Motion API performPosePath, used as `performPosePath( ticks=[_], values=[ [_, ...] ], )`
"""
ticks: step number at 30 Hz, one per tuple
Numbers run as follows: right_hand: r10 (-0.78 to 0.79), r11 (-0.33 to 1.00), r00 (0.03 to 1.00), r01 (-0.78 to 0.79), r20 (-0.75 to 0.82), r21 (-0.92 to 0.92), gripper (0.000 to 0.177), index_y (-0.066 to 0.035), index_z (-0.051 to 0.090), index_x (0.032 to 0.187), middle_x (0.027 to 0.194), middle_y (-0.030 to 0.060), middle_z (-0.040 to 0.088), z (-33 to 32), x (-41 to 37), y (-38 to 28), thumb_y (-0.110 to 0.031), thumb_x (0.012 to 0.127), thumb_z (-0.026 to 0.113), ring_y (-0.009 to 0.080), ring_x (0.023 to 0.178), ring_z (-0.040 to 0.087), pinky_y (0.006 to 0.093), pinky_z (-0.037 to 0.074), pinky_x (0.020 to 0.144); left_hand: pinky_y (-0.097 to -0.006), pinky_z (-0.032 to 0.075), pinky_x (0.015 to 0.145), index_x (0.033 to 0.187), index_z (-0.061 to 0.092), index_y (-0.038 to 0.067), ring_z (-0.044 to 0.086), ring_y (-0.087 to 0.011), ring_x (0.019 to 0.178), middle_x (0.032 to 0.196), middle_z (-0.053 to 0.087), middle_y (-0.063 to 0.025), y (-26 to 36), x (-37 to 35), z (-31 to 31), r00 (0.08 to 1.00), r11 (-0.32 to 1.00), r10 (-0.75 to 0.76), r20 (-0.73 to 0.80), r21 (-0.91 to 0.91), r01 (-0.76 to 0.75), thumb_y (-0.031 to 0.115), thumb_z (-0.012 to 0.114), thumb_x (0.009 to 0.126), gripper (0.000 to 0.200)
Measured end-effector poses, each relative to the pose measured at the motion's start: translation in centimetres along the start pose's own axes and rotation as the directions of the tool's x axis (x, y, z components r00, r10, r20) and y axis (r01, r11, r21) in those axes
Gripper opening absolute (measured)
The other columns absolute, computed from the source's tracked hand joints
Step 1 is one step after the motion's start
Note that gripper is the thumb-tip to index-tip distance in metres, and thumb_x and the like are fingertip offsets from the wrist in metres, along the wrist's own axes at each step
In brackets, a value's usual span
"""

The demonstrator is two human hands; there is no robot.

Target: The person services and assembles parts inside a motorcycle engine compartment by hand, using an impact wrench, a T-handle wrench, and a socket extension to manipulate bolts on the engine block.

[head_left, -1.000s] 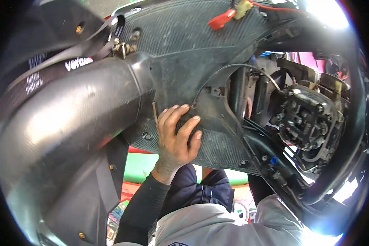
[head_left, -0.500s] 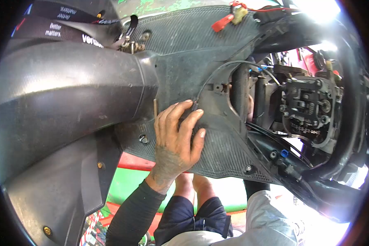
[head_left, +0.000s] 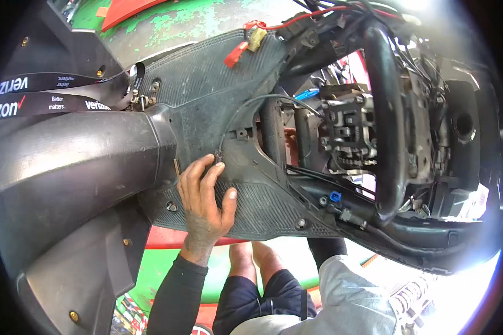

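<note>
My left hand (head_left: 204, 195) lies over the dark ribbed floorboard (head_left: 207, 84) of a scooter. Its fingers are extended, with the thumb spread away. The fingertips rest at a small black connector (head_left: 218, 157) on the end of a thin black cable (head_left: 246, 105), which curves right toward the engine. My right sleeve (head_left: 326, 249) reaches under the floorboard's edge. Through a gap in the frame, a small patch of my right hand (head_left: 291, 142) shows; its fingers are hidden. The exposed engine head (head_left: 346, 131) sits right of that gap.
A thick black frame tube (head_left: 388, 123) crosses near the engine. Red and yellow connectors (head_left: 246, 50) lie at the floorboard's far edge. A lanyard (head_left: 56, 103) hangs at the left above the dark body panel (head_left: 78, 134). A blue connector (head_left: 335, 196) sits on the near frame rail.
The view has shifted, so the scooter appears further left and more of its right end shows. My left hand stays by the cable connector, its thumb further from the fingers.
</note>
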State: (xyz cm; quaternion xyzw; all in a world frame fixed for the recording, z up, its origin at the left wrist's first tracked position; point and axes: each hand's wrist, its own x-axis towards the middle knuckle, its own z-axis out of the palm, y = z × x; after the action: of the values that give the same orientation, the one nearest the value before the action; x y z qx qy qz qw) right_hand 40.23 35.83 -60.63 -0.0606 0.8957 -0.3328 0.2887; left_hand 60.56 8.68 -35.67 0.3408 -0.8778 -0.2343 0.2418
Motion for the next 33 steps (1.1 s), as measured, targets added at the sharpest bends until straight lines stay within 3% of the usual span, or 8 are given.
performPosePath(
  ticks=[9, 12, 13, 18, 20, 25, 29, 33],
  values=[
    [0.046, 0.993, 0.998, -0.050, 0.045, 0.109, 0.025, 0.004, 0.061, 0.117, 0.108, 0.0094, 0.068, 0.8, -4.7, 0.1, -0.011, 0.097, 0.060, 0.0183, 0.088, 0.065, 0.0320, 0.054, 0.071, -0.0476, 0.030, 0.108, 0.130, 0.052, 0.002, 0.046, -0.0349, 0.128, 0.139, 0.049, -0.0184, 0.5, -0.1, 0.1, 0.999, 0.999, 0.019, -0.027, 0.040, -0.018, 0.016, 0.058, 0.090, 0.043],
    [0.043, 0.908, 0.995, -0.077, 0.093, 0.413, 0.025, 0.004, 0.060, 0.117, 0.108, 0.0093, 0.068, -0.2, -12.0, -0.9, -0.011, 0.097, 0.060, 0.0180, 0.087, 0.065, 0.0317, 0.054, 0.070, -0.0505, 0.028, 0.112, 0.130, 0.052, 0.004, 0.045, -0.0370, 0.132, 0.144, 0.046, -0.0201, 0.5, -0.3, 0.3, 0.995, 0.998, 0.046, -0.087, 0.054, -0.042, 0.015, 0.059, 0.090, 0.042],
    [-0.048, 0.806, 0.997, -0.002, 0.069, 0.592, 0.025, 0.002, 0.062, 0.116, 0.098, 0.0041, 0.068, 0.0, -14.5, -1.6, -0.015, 0.098, 0.062, 0.0083, 0.071, 0.062, 0.0229, 0.050, 0.055, -0.0510, 0.028, 0.112, 0.130, 0.052, 0.003, 0.044, -0.0372, 0.132, 0.145, 0.045, -0.0204, 0.5, -0.4, 0.4, 0.993, 0.997, 0.059, -0.103, 0.049, -0.054, 0.016, 0.058, 0.091, 0.042],
    [-0.098, 0.718, 0.993, 0.026, 0.064, 0.696, 0.028, -0.002, 0.059, 0.124, 0.101, 0.0038, 0.068, 2.8, -26.1, 1.0, -0.013, 0.098, 0.061, 0.0085, 0.071, 0.061, 0.0233, 0.051, 0.055, -0.0518, 0.027, 0.113, 0.130, 0.051, 0.002, 0.040, -0.0389, 0.135, 0.146, 0.041, -0.0213, 1.2, -2.2, 0.1, 0.982, 0.991, 0.126, -0.139, 0.059, -0.119, 0.020, 0.057, 0.095, 0.040],
    [0.052, 0.707, 0.966, -0.214, 0.252, 0.674, 0.028, -0.002, 0.060, 0.123, 0.100, 0.0045, 0.069, 3.2, -30.4, 1.4, -0.016, 0.098, 0.062, 0.0098, 0.074, 0.062, 0.0240, 0.052, 0.056, -0.0513, 0.027, 0.113, 0.130, 0.051, 0.000, 0.037, -0.0401, 0.136, 0.147, 0.038, -0.0224, 2.1, -4.4, -0.8, 0.965, 0.984, 0.176, -0.197, 0.017, -0.176, 0.022, 0.055, 0.098, 0.040],
    [-0.028, 0.780, 0.928, -0.213, 0.372, 0.588, 0.031, -0.002, 0.063, 0.122, 0.095, 0.0038, 0.068, 5.0, -38.1, 2.3, -0.021, 0.097, 0.065, 0.0108, 0.076, 0.063, 0.0253, 0.053, 0.057, -0.0497, 0.038, 0.104, 0.125, 0.059, 0.003, 0.049, -0.0393, 0.125, 0.137, 0.051, -0.0216, 2.9, -28.6, -5.6, 0.996, 0.933, 0.086, -0.014, -0.350, -0.085, 0.014, 0.064, 0.090, 0.036],
    [-0.038, 0.839, 0.935, -0.161, 0.352, 0.520, 0.030, -0.003, 0.065, 0.120, 0.095, 0.0035, 0.067, 8.9, -45.4, 4.6, -0.021, 0.096, 0.066, 0.0119, 0.076, 0.064, 0.0264, 0.054, 0.057, -0.0452, 0.045, 0.097, 0.119, 0.062, 0.008, 0.057, -0.0356, 0.115, 0.131, 0.055, -0.0180, -1.1, -52.1, -16.2, 0.923, 0.975, 0.009, 0.386, -0.210, 0.078, 0.016, 0.070, 0.086, 0.035],
    [-0.151, 0.930, 0.858, -0.045, 0.491, 0.365, 0.028, -0.002, 0.064, 0.116, 0.094, 0.0041, 0.068, 14.1, -55.6, 0.7, -0.017, 0.092, 0.068, 0.0113, 0.074, 0.064, 0.0255, 0.053, 0.055, -0.0451, 0.049, 0.092, 0.115, 0.062, 0.007, 0.060, -0.0350, 0.106, 0.120, 0.058, -0.0156, -6.9, -68.2, -32.2, 0.873, 0.940, -0.303, 0.383, -0.028, 0.339, 0.012, 0.072, 0.083, 0.033]
  ],
)
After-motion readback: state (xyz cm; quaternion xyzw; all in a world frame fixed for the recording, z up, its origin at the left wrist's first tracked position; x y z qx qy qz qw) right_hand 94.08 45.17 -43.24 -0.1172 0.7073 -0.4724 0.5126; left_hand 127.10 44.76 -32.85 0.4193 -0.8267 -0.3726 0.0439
